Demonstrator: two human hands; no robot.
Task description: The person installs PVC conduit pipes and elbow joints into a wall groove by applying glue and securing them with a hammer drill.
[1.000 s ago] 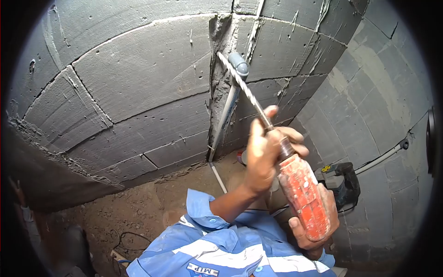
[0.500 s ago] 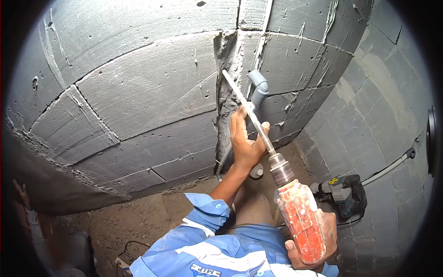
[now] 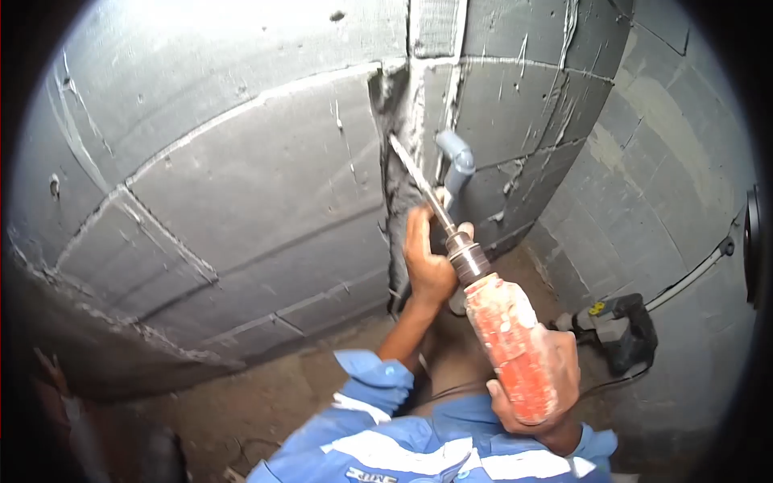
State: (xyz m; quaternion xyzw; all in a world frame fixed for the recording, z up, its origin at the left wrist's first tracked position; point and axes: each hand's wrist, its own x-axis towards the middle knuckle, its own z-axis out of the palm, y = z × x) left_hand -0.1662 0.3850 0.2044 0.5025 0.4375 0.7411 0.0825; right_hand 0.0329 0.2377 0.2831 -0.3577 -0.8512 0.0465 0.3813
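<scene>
A red, dust-covered rotary hammer drill [image 3: 515,350] points up and to the left. My right hand [image 3: 560,378] is wrapped round its rear handle. The long metal bit [image 3: 420,179] has its tip at the rough groove [image 3: 396,193] cut down the grey block wall [image 3: 282,161]. Around the bit, just ahead of the chuck [image 3: 469,259], my left hand [image 3: 431,262] is closed, its fingers partly hidden behind it. A grey pipe elbow [image 3: 456,151] sticks out close to the right of the groove.
A second power tool [image 3: 620,332] hangs or rests by the right wall [image 3: 668,217], near a pale pipe [image 3: 688,278]. Below the wall lies a dirt floor [image 3: 302,378]. Part of another person's hand [image 3: 55,374] shows at the lower left.
The drill and my right hand have moved up and left, bringing the chuck closer to the wall and to my left hand. The view has shifted slightly and looks blurrier.
</scene>
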